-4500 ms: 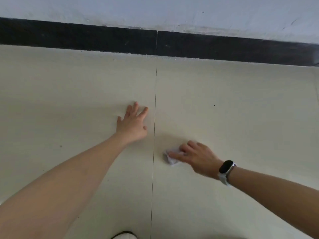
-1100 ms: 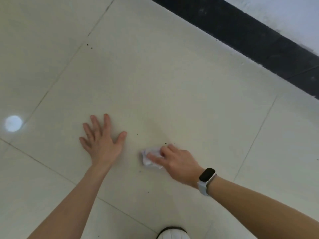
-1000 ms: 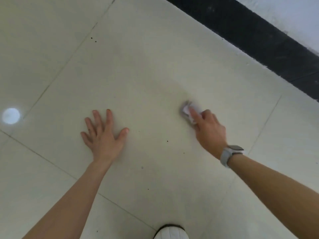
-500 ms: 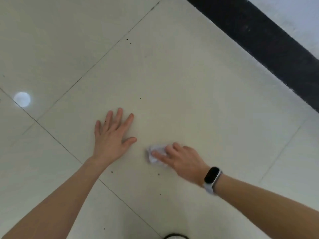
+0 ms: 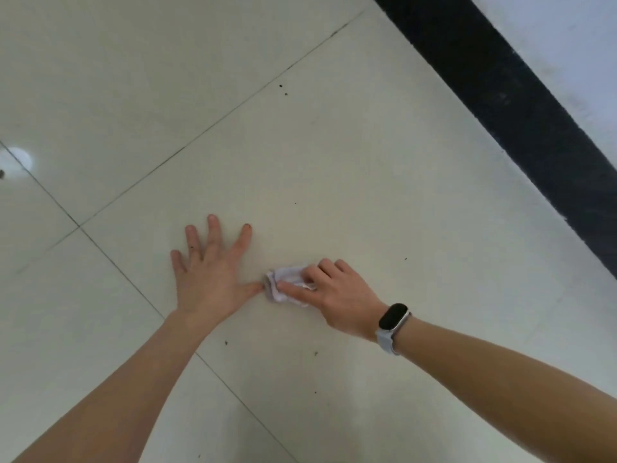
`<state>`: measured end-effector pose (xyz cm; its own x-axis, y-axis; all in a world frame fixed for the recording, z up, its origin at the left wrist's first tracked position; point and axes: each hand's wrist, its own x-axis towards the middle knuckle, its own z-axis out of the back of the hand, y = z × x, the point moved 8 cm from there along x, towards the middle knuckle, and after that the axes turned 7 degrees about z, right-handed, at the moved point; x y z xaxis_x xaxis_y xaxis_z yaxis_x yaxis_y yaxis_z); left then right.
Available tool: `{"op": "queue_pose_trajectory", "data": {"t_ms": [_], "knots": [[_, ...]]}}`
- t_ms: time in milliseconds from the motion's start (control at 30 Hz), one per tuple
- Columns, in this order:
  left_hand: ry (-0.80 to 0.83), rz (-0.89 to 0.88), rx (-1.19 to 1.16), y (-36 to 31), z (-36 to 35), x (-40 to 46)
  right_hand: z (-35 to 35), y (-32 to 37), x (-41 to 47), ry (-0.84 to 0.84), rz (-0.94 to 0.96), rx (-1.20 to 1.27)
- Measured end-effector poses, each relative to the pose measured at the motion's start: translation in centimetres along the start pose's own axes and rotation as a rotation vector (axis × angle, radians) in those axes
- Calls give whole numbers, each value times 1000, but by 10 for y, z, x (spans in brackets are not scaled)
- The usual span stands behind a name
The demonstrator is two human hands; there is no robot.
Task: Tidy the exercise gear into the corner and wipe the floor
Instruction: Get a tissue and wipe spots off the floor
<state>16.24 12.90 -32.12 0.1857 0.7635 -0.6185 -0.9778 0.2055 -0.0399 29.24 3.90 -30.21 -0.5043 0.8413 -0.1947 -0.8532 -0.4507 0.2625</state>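
My right hand (image 5: 334,295), with a dark smartwatch on its wrist, grips a small crumpled white cloth (image 5: 283,285) and presses it on the pale tiled floor (image 5: 334,162). My left hand (image 5: 210,275) lies flat on the floor with its fingers spread, just left of the cloth. Its thumb tip touches the cloth's edge. Small dark specks dot the tile around both hands. No exercise gear is in view.
A black skirting strip (image 5: 521,121) runs diagonally across the upper right, below a white wall (image 5: 574,35). Dark grout lines cross the floor left of my hands. A bright round light reflection (image 5: 18,158) shows at the left edge.
My right hand swept the cloth out to the right and back, then stopped against my left thumb. My view turned, so the skirting now runs more steeply. The left hand stayed flat.
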Motion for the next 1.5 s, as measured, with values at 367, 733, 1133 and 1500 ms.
{"op": "queue_pose_trajectory", "data": {"t_ms": [367,733,1133,1500], "knots": [[7,-3,38,-6,7,3,48,-204,-83,-133,-1441,342],[-38,-103,-127,24,27,5,-4,47,6,96,38,33],[-120,449,-416,141,-48,-85,16,43,109,116,-293,135],[-95,468,-445,140,-45,-80,-21,92,-20,226,523,-220]]}}
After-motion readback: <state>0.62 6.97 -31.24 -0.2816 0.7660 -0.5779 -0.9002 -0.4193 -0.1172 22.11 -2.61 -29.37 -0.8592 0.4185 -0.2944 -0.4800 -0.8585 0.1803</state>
